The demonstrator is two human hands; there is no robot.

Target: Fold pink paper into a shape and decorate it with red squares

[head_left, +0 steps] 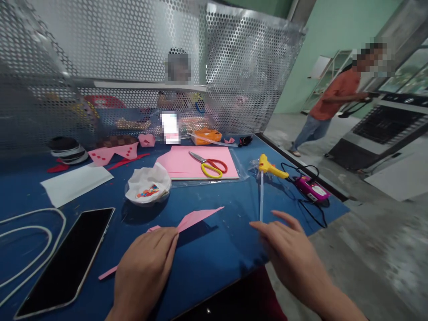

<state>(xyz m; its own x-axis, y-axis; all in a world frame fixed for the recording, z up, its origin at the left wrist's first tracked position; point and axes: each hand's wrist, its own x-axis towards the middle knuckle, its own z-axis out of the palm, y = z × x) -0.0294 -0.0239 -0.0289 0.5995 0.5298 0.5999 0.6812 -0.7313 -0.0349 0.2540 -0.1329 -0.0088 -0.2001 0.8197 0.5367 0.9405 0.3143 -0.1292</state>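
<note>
My left hand (147, 263) is closed on a piece of folded pink paper (197, 217). A pointed end of the paper sticks out to the right, and a narrow strip shows at the lower left. To the right, my right hand (290, 249) hovers by the table's front edge, fingers apart and nothing visible in them. Its fingertips are close to the lower end of a clear glue stick (261, 196), which reaches down from a yellow glue gun (267, 167). Whether they touch the stick I cannot tell.
Scissors (209, 164) lie on pink paper sheets (180, 156). Left of them are a paper-lined bowl (129, 189), a black phone (70, 258) and a white cable (55, 211). A purple power strip (309, 188) sits at right. Behind stands a perforated metal screen (133, 44); a person (334, 96) walks beyond.
</note>
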